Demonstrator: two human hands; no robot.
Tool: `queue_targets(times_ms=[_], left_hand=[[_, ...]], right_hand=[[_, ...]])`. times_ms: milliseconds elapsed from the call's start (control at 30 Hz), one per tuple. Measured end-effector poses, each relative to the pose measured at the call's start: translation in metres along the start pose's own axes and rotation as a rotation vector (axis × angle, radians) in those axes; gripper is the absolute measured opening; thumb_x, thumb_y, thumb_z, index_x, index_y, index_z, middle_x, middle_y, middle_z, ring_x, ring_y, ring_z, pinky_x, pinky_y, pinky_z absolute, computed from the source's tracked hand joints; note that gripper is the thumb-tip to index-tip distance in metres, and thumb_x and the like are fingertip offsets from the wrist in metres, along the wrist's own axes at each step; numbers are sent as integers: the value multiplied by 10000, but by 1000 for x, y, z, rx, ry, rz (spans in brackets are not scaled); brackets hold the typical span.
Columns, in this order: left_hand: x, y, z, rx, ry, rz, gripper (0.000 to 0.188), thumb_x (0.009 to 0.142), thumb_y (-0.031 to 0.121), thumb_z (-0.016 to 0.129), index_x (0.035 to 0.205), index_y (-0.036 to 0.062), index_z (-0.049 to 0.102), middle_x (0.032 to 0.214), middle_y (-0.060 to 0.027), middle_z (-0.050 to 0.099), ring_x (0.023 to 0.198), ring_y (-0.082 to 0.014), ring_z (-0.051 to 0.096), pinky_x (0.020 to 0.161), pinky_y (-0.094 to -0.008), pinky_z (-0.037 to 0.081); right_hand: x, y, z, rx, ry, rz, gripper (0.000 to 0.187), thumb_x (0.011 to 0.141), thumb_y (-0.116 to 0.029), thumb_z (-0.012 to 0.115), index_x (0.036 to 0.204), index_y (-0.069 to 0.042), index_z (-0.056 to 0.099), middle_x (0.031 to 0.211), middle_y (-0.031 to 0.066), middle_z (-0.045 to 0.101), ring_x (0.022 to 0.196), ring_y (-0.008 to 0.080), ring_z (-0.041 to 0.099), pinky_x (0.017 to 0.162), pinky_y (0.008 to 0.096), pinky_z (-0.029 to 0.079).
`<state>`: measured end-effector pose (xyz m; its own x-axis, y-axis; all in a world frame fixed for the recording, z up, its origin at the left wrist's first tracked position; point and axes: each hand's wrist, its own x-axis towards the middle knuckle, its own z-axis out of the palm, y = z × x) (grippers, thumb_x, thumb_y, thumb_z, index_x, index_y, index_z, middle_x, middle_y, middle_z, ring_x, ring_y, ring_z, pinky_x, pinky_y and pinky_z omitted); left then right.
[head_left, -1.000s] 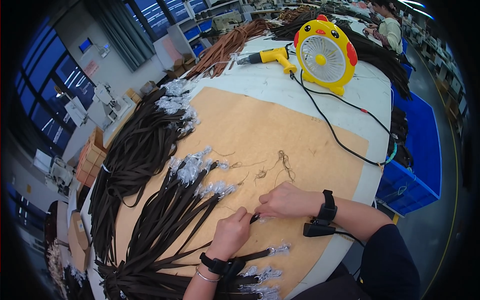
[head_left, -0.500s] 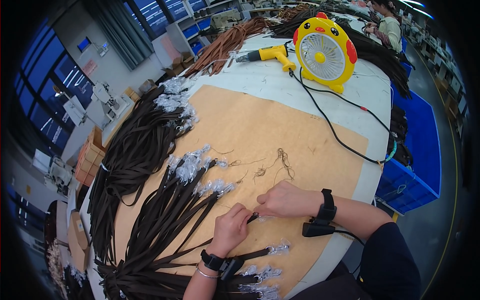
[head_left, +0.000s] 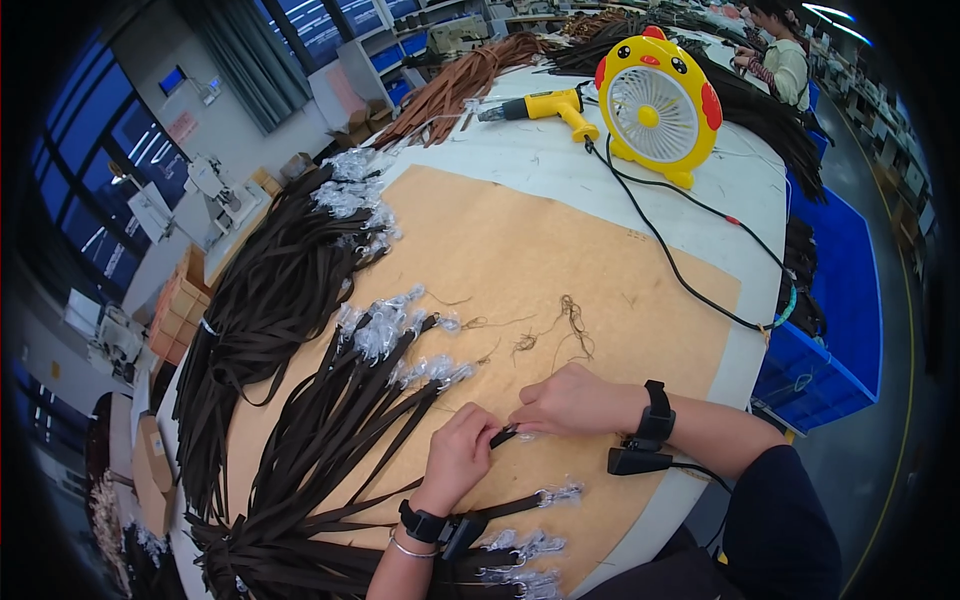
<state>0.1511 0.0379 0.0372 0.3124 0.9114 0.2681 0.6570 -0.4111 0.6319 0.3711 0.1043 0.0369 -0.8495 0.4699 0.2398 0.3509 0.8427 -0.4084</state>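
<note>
1. Your two hands meet over the brown sheet on the white tabletop, working on one dark strap.
2. Your left hand has its fingers closed around that strap, just short of its end.
3. Your right hand has its fingers closed on the very end, touching or nearly touching the left ones. Your fingertips are mostly hidden, so you cannot tell whether they pinch webbing or wrapping; a bit of clear plastic shows below them.
4. You wear two black wristbands, one per wrist, plus one metal bracelet on the left.
5. Dark straps lie in two main masses: one tied bundle at upper left, and one fanned group spreading from a gathered point at lower left. They overlap too much for you to count singly.
6. Near your left forearm, one wrapped strap end lies apart, above two wrapped clumps; the forearm covers part of their straps.
7. Farther off you have one yellow fan, one yellow heat gun and one pile of reddish-brown straps.
8. One large blue crate stands right of the tabletop, partly hidden by its edge; its dark contents are hard to make out.
9. One co-worker is cut off at the top.
</note>
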Motion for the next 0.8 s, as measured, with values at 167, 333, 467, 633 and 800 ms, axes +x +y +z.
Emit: queue_targets(times_ms=[167, 333, 467, 633, 800], left_hand=[[1, -2, 1, -15, -3, -5, 97, 820, -89, 602, 874, -12, 627, 792, -138, 581, 673, -291, 614, 590, -343, 483], [1, -7, 4, -69, 4, -53, 93, 821, -90, 603, 866, -12, 624, 789, -136, 580, 678, -290, 615, 594, -341, 482], [5, -12, -3, 174, 82, -27, 95, 820, -71, 619, 884, -1, 626, 829, -141, 588, 726, -310, 628, 629, -386, 500], [3, -27, -17, 473, 245, 118, 231, 792, -11, 653, 1016, 43, 667, 983, -133, 616, 913, -344, 624, 793, -423, 511], [-8, 1, -27, 303, 173, 31, 266, 789, 12, 695, 1053, 47, 675, 999, -133, 616, 891, -325, 630, 750, -411, 511]], right_hand=[[2, -1, -3, -1, -10, -19, 234, 927, -326, 633, 889, -109, 711, 781, 74, 635, 716, 293, 675, 622, 420, 517], [3, -1, -3, -12, -30, -27, 231, 920, -310, 636, 863, -100, 712, 788, 83, 640, 728, 298, 676, 632, 424, 519], [1, 3, 1, 124, -13, 72, 244, 892, -343, 675, 895, -101, 697, 816, 84, 679, 775, 298, 681, 651, 427, 512], [1, 8, -3, 173, -97, 219, 301, 827, -386, 745, 916, -107, 677, 832, 107, 703, 819, 311, 683, 666, 443, 498], [4, 9, 3, 243, -131, 304, 300, 797, -356, 766, 909, -96, 667, 817, 120, 695, 802, 326, 677, 661, 459, 482]])
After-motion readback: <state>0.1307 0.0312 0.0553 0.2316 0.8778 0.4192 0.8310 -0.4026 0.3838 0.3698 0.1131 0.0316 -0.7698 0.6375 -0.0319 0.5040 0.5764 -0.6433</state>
